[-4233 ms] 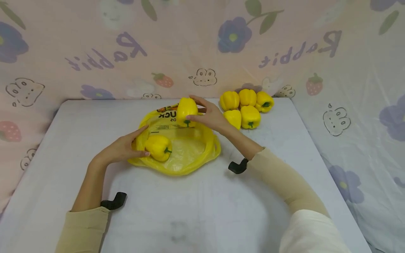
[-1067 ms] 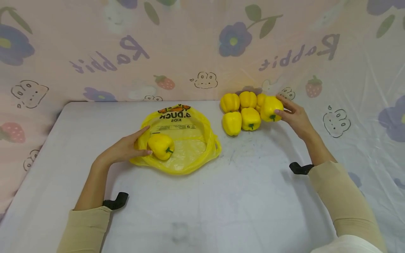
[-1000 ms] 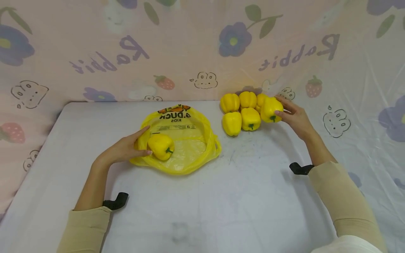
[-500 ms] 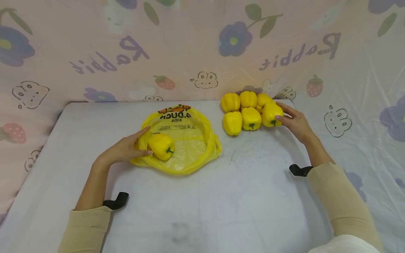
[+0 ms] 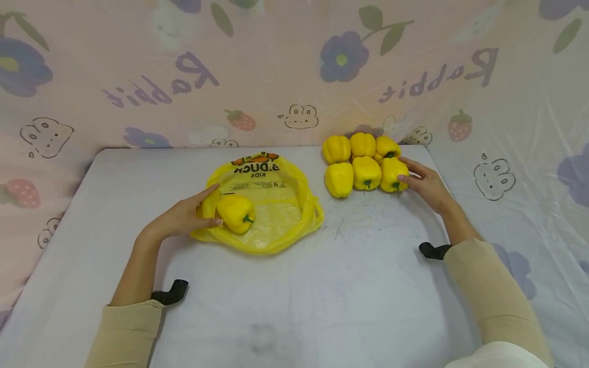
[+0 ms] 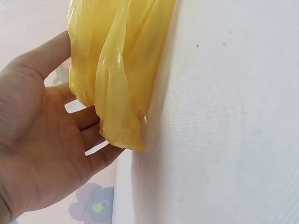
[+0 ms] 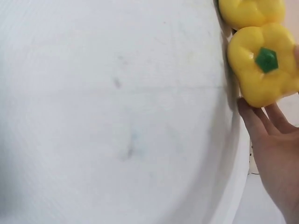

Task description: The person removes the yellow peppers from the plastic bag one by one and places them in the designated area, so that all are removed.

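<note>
In the head view my right hand (image 5: 426, 185) grips a yellow bell pepper (image 5: 392, 176) at the right end of the front row, thumb in front and fingers behind. The right wrist view has this pepper (image 7: 264, 65) with its green stem facing the camera and fingertips at its side. My left hand (image 5: 180, 217) spreads thumb and fingers at the left rim of a yellow plastic bag (image 5: 276, 225). In the left wrist view its fingers lie loosely straight against the bag's plastic (image 6: 117, 107). One bell pepper (image 5: 234, 212) lies inside the bag, close to the left thumb.
Several more yellow bell peppers (image 5: 339, 179) stand in two rows near the back right of the white table (image 5: 285, 306). Behind rises a printed cloth (image 5: 276, 61) with rabbits and flowers. Black wrist mounts (image 5: 172, 293) stick out from both forearms.
The right hand carried a bell pepper from over the bag to the right-hand group, then lowered it into the front row. The left hand, bag and pepper inside have stayed nearly still.
</note>
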A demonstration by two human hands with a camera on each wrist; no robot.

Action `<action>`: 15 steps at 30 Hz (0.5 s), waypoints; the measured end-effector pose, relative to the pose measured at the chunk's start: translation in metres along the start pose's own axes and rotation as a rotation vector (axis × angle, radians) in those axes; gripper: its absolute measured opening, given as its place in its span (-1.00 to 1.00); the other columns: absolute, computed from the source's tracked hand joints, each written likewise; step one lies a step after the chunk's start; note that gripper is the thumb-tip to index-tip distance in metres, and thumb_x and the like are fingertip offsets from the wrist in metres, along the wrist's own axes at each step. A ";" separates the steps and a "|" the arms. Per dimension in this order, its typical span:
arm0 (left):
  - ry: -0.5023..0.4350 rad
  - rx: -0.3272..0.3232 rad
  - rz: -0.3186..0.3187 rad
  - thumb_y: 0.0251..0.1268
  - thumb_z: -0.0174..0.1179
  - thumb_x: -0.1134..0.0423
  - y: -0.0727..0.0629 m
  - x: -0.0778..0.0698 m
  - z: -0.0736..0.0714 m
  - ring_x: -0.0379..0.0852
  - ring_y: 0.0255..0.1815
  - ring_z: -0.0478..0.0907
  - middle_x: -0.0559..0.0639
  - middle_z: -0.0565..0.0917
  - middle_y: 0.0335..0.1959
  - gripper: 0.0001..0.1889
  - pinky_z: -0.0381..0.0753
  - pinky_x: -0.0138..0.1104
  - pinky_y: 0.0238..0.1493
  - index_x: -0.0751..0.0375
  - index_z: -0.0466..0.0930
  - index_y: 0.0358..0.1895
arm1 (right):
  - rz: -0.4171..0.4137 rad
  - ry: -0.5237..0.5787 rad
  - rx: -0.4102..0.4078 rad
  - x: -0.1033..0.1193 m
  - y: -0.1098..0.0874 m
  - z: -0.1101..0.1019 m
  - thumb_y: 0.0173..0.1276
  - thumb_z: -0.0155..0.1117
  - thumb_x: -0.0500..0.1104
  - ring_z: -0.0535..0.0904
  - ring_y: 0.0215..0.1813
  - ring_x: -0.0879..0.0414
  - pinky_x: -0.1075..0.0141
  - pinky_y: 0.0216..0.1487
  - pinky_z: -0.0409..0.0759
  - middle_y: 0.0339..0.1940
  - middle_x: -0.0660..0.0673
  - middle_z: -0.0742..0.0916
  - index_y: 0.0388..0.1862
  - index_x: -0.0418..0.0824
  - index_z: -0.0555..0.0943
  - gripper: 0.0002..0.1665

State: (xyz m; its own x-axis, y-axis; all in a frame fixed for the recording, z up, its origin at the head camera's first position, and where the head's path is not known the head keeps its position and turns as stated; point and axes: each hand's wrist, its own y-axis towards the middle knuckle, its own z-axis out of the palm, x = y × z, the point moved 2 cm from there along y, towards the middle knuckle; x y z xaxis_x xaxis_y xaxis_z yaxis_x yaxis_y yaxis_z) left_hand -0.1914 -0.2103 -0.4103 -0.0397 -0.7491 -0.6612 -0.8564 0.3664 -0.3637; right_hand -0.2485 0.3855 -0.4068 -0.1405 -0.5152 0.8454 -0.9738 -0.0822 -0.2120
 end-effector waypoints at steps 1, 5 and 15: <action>0.001 0.000 0.000 0.23 0.33 -0.16 0.000 0.000 0.000 0.42 0.53 -0.03 0.35 0.04 0.57 0.03 -0.01 0.37 0.39 -0.08 -0.13 0.63 | 0.002 0.001 -0.003 0.002 -0.001 0.001 0.49 0.20 0.05 0.13 0.54 -0.19 0.31 0.37 0.39 0.62 -0.16 0.17 0.61 0.00 0.16 -0.21; -0.002 -0.001 0.000 0.23 0.34 -0.16 0.000 0.000 0.000 0.41 0.53 -0.03 0.35 0.04 0.57 0.03 -0.01 0.36 0.40 -0.08 -0.13 0.63 | 0.004 0.032 -0.013 0.010 -0.007 0.005 0.49 0.21 0.04 0.11 0.55 -0.23 -0.10 0.51 0.16 0.61 -0.21 0.19 0.61 -0.06 0.15 -0.19; -0.008 0.000 0.005 0.23 0.34 -0.15 -0.001 0.000 -0.001 0.41 0.53 -0.02 0.36 0.05 0.56 0.02 0.00 0.35 0.40 -0.07 -0.12 0.63 | 0.009 0.074 -0.044 0.011 -0.011 0.005 0.47 0.23 0.04 0.07 0.59 -0.13 -0.09 0.55 0.03 0.62 -0.12 0.19 0.61 -0.05 0.14 -0.17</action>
State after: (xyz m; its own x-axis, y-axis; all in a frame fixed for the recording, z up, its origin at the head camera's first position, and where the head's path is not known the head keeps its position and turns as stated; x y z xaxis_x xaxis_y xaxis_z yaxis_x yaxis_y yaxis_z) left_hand -0.1907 -0.2110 -0.4089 -0.0399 -0.7431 -0.6679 -0.8562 0.3700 -0.3605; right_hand -0.2385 0.3765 -0.3980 -0.1604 -0.4508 0.8781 -0.9791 -0.0397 -0.1992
